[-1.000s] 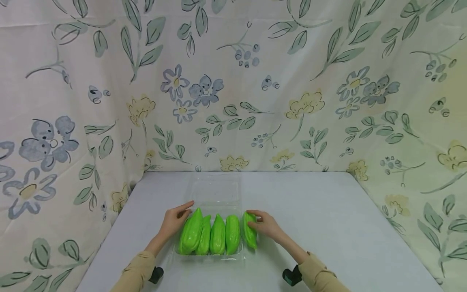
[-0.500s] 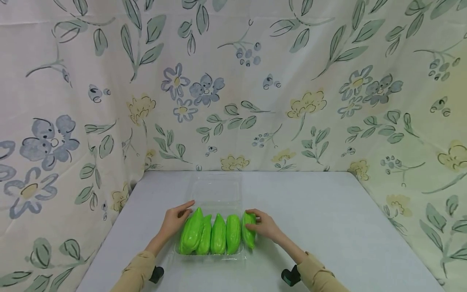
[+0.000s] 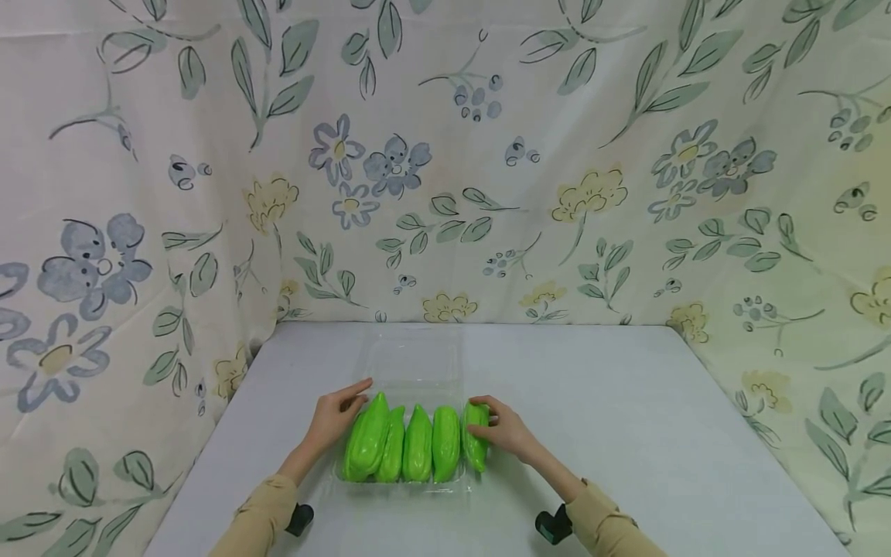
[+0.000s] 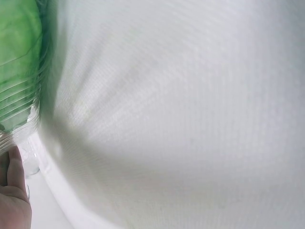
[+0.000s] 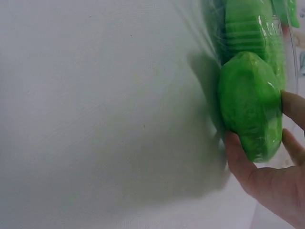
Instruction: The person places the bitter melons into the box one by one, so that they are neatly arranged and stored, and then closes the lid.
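A clear plastic clamshell box [image 3: 452,483] lies with its lid open on the white table. Inside, several glossy bright green, long, ridged pieces shaped like toy vegetables stand in a row, one green piece [image 3: 418,449] near the middle. My left hand [image 3: 334,418] rests along the box's left side, its fingers reaching to the rear left corner; the left wrist view catches its fingers [image 4: 15,171] at the ribbed wall. My right hand [image 3: 506,429] pinches another green piece [image 5: 250,105] between thumb and fingers, just outside the box's right wall, tapered end down.
The transparent lid [image 3: 412,357] lies flat behind the box. White table [image 3: 592,402] extends to the right, and a floral cloth [image 3: 445,232] hangs behind and along both sides. Dark wrist cameras [image 3: 554,526] sit at both sleeve cuffs.
My right hand has shifted slightly left, bringing its green piece closer to the box's right wall. The left hand stays in place. The head view has tilted slightly.
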Demonstrator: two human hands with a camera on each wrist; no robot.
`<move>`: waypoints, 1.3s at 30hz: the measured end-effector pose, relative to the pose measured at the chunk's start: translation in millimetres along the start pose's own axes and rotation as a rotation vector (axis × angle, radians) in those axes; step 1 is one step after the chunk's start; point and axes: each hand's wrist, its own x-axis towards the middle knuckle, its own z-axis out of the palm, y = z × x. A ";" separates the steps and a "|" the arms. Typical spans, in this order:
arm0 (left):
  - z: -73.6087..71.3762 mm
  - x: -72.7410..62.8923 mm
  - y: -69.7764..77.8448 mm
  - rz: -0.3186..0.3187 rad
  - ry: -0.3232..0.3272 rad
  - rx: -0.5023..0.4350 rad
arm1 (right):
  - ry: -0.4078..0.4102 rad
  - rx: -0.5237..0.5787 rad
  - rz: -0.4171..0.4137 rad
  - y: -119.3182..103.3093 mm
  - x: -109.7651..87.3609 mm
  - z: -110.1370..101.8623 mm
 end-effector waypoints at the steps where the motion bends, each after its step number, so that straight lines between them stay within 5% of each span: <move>1: -0.1 0.2 0.2 -0.001 -0.001 -0.001 | 0.002 0.003 0.004 -0.1 -0.1 -0.1; 30: -0.8 0.5 3.0 0.028 0.000 0.001 | -0.009 0.081 0.035 -0.8 -4.2 2.0; 39: -0.1 0.1 3.3 -0.006 0.003 0.009 | 0.012 0.107 0.050 0.6 -6.0 3.2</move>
